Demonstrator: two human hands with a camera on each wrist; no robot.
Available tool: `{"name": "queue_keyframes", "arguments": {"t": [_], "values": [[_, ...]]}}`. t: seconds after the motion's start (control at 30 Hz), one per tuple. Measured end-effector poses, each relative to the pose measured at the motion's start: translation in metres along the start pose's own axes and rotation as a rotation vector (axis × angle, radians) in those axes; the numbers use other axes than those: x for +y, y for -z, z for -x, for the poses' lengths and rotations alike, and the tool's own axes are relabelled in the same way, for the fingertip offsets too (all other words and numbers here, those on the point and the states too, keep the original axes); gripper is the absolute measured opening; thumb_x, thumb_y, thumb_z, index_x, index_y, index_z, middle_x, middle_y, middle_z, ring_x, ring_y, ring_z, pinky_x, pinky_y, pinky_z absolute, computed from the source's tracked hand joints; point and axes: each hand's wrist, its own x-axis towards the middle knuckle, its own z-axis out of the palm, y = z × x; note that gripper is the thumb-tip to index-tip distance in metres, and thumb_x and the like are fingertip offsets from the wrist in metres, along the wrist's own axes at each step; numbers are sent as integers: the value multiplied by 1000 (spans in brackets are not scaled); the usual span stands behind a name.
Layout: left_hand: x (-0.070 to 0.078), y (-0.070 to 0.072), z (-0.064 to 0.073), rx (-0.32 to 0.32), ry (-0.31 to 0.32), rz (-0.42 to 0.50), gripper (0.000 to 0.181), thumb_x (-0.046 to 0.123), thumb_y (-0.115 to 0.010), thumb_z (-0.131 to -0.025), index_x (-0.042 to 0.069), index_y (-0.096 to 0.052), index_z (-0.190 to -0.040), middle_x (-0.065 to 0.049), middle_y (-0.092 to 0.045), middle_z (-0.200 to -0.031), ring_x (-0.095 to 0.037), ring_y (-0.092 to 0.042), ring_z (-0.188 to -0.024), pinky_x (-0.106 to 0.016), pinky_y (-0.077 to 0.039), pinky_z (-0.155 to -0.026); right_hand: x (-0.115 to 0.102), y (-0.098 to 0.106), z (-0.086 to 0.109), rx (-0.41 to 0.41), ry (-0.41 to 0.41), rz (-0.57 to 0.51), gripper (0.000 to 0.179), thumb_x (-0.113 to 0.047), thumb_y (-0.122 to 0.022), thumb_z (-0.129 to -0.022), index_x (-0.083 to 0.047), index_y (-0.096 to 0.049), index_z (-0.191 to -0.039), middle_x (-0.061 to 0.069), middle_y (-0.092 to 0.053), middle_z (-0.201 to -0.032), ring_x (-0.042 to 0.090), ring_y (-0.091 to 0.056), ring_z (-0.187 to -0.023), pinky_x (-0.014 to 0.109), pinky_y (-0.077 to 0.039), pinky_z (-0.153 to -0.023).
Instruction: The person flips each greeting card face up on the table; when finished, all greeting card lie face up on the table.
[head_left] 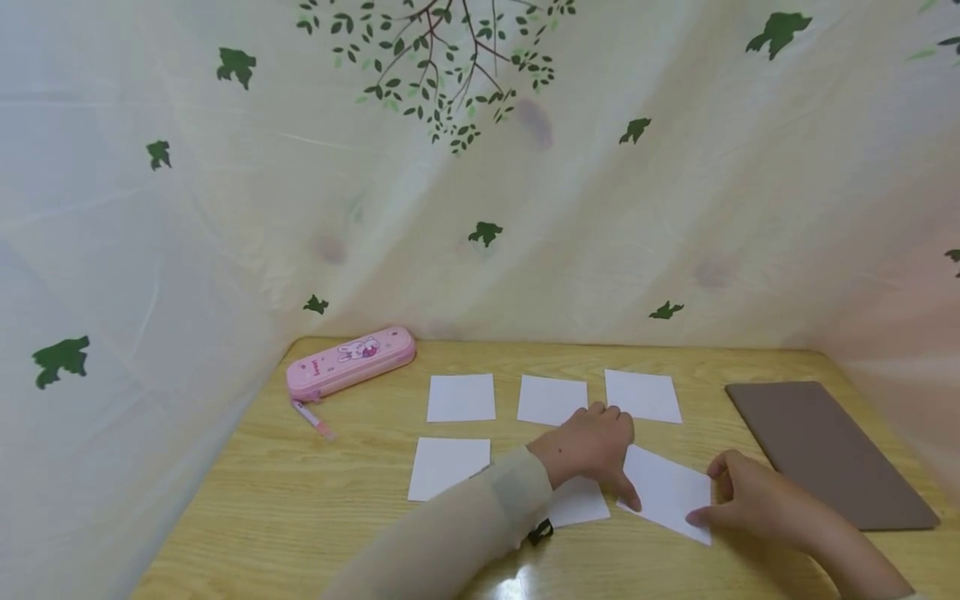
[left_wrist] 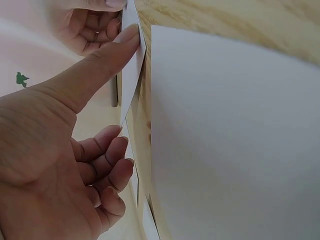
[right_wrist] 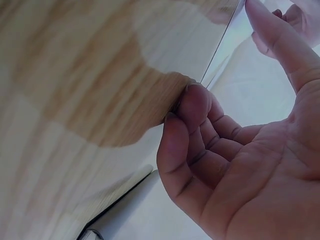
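A white square sheet of paper lies slantwise between my two hands, low over the table's right middle. At its left edge, my left hand grips it, the thumb on the near corner and the fingers toward the far one. My right hand holds the opposite edge between thumb and curled fingers. In the left wrist view the sheet appears nearly edge-on, with the left thumb against it. Another white sheet lies partly hidden under my left forearm.
Three white sheets form a back row: left, middle and right. One more sheet lies front left. A pink pencil case and a pen are at the far left. A brown board lies at right.
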Motion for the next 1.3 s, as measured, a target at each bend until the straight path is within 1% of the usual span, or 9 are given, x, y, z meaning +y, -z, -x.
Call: {"name": "queue_keyframes", "arguments": {"t": [0.23,0.37,0.5,0.63,0.83,0.93,1.07,1.17,1.3], "values": [[2,-3,2,38,10,10,76,77,-87,-70,25,-56,-116,12,-56,-110,-8,-47,-100,-23,-46,-85,-1,-1,1,2,-15,2,64,-45,-88,-86,1,-57,-117,0,-55,-88,8,-46,-71,22,-39,-61],[4,-5,3,53,26,41,77,74,-88,-70,24,-56,-119,12,-57,-111,-7,-48,-98,-22,-48,-83,-2,-1,1,-6,-25,0,63,-44,-87,-88,2,-57,-117,0,-53,-87,10,-45,-71,23,-38,-60],[7,-5,2,57,45,107,77,67,-91,-73,21,-56,-125,11,-61,-113,-5,-52,-97,-18,-51,-85,-1,-1,1,-18,-44,-12,63,-45,-87,-88,1,-55,-117,0,-53,-88,11,-46,-72,23,-38,-60],[10,-5,2,52,70,186,75,57,-93,-78,18,-55,-129,8,-66,-115,-2,-56,-89,-15,-52,-81,1,-1,0,-16,-60,-30,64,-48,-86,-88,-1,-53,-114,0,-53,-89,12,-46,-72,23,-36,-61],[16,-5,3,42,153,327,73,46,-94,-81,20,-51,-134,5,-74,-106,-4,-59,-77,-18,-53,-72,2,1,0,-24,-78,-69,61,-49,-82,-92,-1,-50,-114,0,-55,-91,13,-47,-74,23,-36,-61],[16,-3,5,49,160,371,70,42,-93,-84,20,-50,-135,5,-71,-93,-6,-59,-75,-18,-51,-70,1,4,-1,-42,-87,-135,56,-45,-77,-97,0,-48,-114,0,-56,-84,11,-48,-69,23,-38,-59],[15,-1,8,58,158,419,64,38,-88,-90,20,-48,-136,8,-62,-79,-7,-56,-69,-19,-48,-64,1,7,-2,-43,-95,-212,51,-39,-72,-103,2,-45,-114,1,-60,-79,11,-52,-67,23,-42,-59],[13,-1,10,64,171,468,60,36,-85,-93,21,-47,-137,10,-59,-78,-7,-53,-65,-19,-47,-59,0,7,-3,-24,-95,-223,48,-37,-70,-104,3,-46,-114,1,-65,-82,11,-56,-71,22,-47,-62],[11,-2,12,73,187,555,54,31,-81,-97,22,-47,-137,9,-60,-80,-7,-52,-62,-20,-45,-56,-1,8,-5,-10,-106,-233,47,-37,-67,-106,4,-46,-115,1,-67,-81,12,-58,-75,23,-50,-64]]}}
